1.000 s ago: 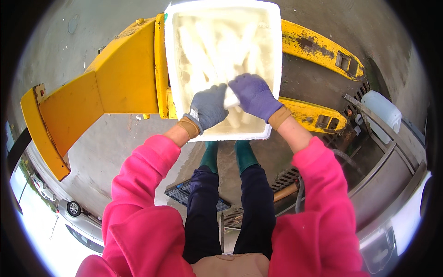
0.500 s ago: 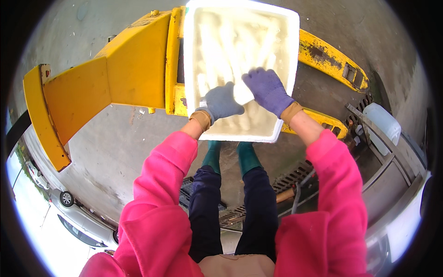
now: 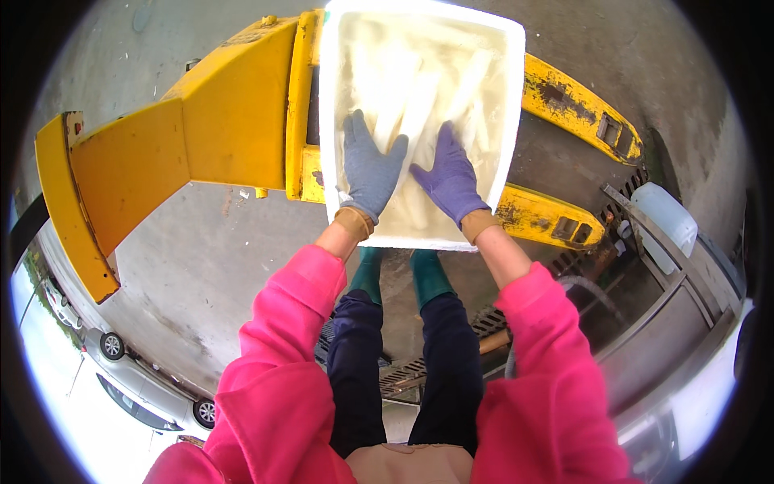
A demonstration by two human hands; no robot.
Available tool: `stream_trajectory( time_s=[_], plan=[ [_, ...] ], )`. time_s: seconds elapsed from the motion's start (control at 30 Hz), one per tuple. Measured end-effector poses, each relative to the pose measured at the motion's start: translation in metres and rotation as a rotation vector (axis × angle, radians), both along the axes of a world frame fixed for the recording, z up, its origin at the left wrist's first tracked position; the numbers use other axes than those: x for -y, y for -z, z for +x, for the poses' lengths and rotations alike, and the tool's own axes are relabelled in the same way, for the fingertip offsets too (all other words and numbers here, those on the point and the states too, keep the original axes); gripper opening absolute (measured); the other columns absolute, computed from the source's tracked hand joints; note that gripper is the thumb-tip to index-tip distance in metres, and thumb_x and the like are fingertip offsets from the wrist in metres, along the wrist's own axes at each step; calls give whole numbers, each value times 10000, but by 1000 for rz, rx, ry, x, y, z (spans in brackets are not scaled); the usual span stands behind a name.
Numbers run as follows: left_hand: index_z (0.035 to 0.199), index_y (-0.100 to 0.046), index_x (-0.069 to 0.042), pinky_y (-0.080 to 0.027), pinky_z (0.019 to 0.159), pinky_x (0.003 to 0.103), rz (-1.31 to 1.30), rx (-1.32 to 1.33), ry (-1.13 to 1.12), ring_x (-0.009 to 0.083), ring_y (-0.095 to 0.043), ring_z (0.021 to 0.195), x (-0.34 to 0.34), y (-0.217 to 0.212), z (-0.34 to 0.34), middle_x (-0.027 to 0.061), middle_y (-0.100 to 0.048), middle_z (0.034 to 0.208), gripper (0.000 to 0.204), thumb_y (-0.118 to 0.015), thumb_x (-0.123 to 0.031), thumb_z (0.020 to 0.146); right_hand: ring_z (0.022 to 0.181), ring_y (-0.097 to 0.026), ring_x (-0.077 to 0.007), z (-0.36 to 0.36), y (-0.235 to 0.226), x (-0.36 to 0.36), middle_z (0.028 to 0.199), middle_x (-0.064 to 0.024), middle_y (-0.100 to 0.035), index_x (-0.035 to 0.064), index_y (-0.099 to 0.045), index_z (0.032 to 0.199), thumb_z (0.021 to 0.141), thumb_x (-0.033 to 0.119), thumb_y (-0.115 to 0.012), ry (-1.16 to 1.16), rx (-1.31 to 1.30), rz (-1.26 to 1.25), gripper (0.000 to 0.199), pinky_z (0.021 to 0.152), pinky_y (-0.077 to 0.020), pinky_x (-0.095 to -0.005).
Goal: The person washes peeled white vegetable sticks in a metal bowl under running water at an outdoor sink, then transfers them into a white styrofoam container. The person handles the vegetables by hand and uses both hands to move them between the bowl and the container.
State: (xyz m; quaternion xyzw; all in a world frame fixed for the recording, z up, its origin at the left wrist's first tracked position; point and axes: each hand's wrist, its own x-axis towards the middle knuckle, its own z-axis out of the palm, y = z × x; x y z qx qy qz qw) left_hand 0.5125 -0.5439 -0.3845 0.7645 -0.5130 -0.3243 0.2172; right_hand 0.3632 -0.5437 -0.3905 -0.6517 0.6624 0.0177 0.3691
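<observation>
A white foam box (image 3: 513,97) holds cloudy liquid with several long, pale, stick-like pieces (image 3: 469,85) in it; glare hides what kind they are. My left hand (image 3: 372,169), in a grey-blue glove, is over the near left part of the box. Its fingers are stretched and its thumb stands apart, with nothing held. To its right, my right hand (image 3: 453,177) in a purple glove has its thumb spread from its fingers and also grips nothing. Both hands lie at or just above the pale pieces; whether they touch them I cannot tell.
The box sits across a worn yellow pallet truck (image 3: 234,105), whose forks (image 3: 580,101) stick out to the right. My green boots (image 3: 431,278) stand just below the box. At right are a metal frame (image 3: 685,270), a translucent jug (image 3: 667,222) and a slotted drain grate (image 3: 488,324).
My hands were curled around a white piece between them; now that piece is out of them. The fingers have straightened, and the right hand has moved down and slightly left.
</observation>
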Motion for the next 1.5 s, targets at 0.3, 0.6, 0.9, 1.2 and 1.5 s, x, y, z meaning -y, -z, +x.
stream_trajectory(
  time_s=[0.3, 0.6, 0.9, 1.2, 1.5],
  plan=[
    [1243, -507, 151, -471, 953, 377, 91, -206, -206, 366, -610, 1113, 42, 35, -6, 283, -617, 1190, 840, -778, -483, 763, 1306, -473, -308, 27, 38, 18, 1452, -258, -402, -30, -33, 1533, 653, 201, -822, 568, 342, -29, 1205, 1057, -413, -340],
    [1159, -591, 95, -486, 893, 341, 221, -628, -253, 286, -649, 1004, 40, 29, -6, 220, -680, 1063, 642, -690, -465, 860, 866, -660, -217, 0, 31, 20, 1001, -170, -671, -103, -549, 1155, 785, 243, -745, 811, 640, 176, 542, 779, -522, -340],
    [1091, -617, 84, -453, 930, 454, 361, -177, -42, 446, -612, 1029, 60, 10, 1, 308, -653, 1055, 681, -515, -566, 917, 1041, -595, -395, -26, -16, 39, 1114, -247, -623, -56, -526, 1220, 882, 349, -639, 456, 263, -72, 540, 916, -462, -442],
    [1277, -463, 116, -448, 950, 467, 145, 44, 14, 466, -569, 1087, 46, 30, -3, 324, -577, 1180, 622, -619, -344, 888, 1040, -612, -348, 18, -13, 105, 1163, -200, -599, -39, -377, 1344, 823, 335, -693, 30, -243, -273, 715, 879, -487, -461],
    [1423, -417, -21, -222, 1166, 487, -342, 436, 740, 372, -326, 1403, 55, -28, -10, 254, -374, 1478, 616, -568, -120, 835, 736, -605, -173, -39, -26, 90, 940, -136, -630, -82, -498, 1263, 827, 161, -629, 228, 573, 493, 516, 686, -504, -295]
  ],
)
